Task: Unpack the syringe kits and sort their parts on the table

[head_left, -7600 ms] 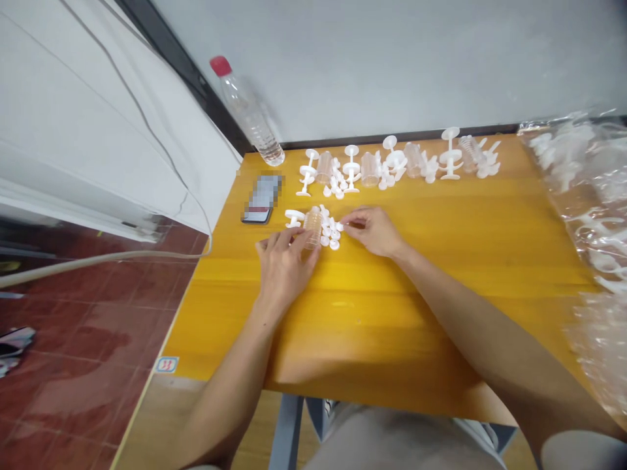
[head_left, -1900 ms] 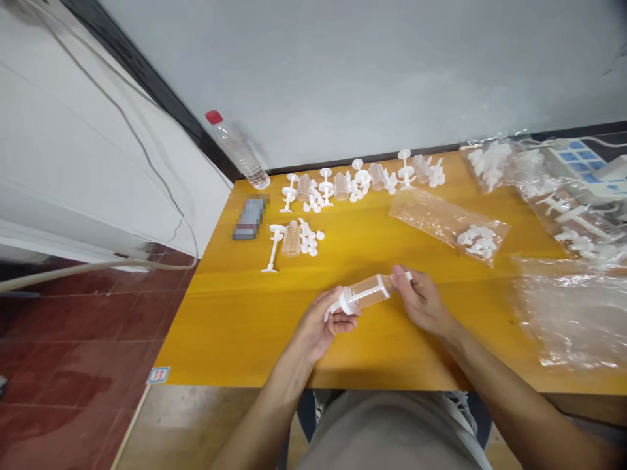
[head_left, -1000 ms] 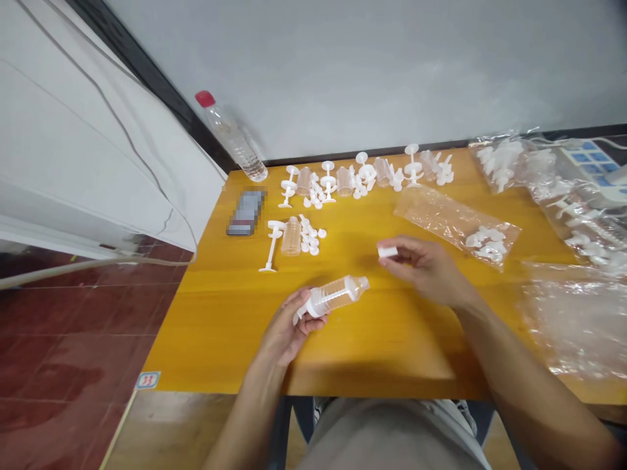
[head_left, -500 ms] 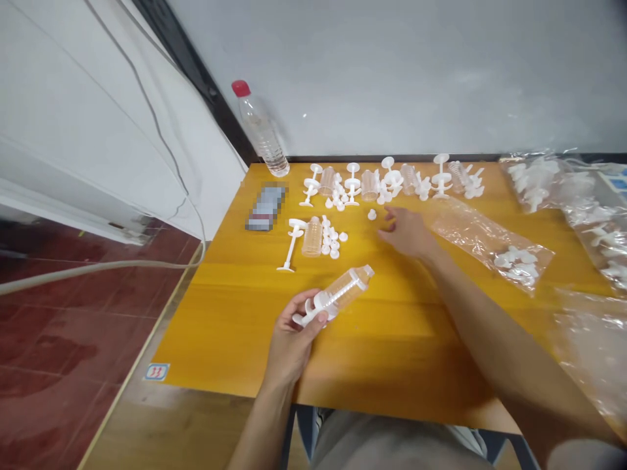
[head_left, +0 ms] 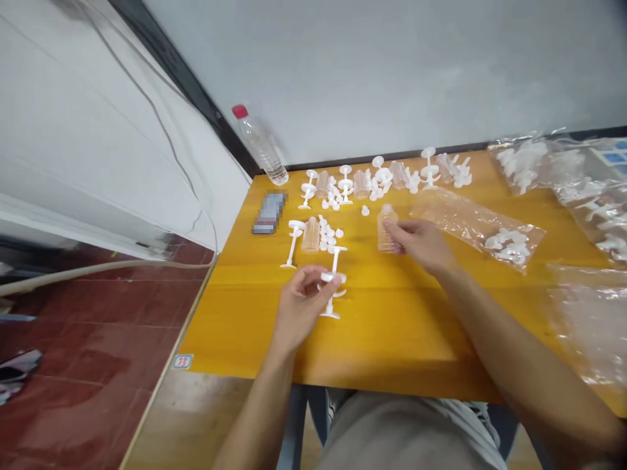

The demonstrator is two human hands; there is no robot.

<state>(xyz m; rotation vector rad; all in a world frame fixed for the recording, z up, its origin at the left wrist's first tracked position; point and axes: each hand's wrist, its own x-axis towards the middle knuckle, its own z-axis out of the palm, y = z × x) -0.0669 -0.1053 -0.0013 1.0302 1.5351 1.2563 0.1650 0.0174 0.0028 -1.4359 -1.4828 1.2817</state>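
White plunger pinched in left hand, centre frame. Clear barrel gripped by right hand, right of centre. Both above yellow table.

Just beyond our left fingers we see a spare plunger, a spare barrel and a heap of small caps on the yellow worktop, with a phone farther left. Well past our right fingers a row of loose parts lines the far edge, with a water bottle at its left end. To the right of those fingers lies a clear bag.
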